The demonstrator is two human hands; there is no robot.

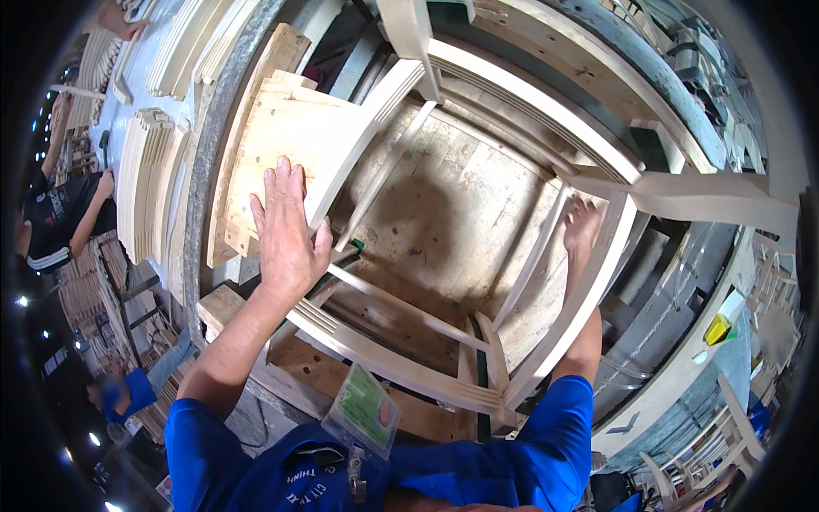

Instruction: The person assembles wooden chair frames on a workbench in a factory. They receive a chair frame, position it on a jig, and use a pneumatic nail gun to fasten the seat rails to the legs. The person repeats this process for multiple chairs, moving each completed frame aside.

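Note:
An unfinished pale wooden chair frame (546, 128) lies on a worn plywood workbench (452, 196) in front of me. My left hand (286, 226) rests flat, fingers spread, on a stack of pale wooden blocks (269, 128) at the frame's left side. My right hand (582, 229) reaches into the frame from the right and touches a thin rail (537, 256); whether its fingers are closed around the rail cannot be told. A curved laminated rail (392, 363) of the frame runs close to my chest.
Stacks of curved wooden parts (149, 183) lie on a bench at the left. Other people (64, 213) stand at the far left. More chair frames (734, 427) stand at the lower right. A badge (363, 410) hangs on my blue shirt.

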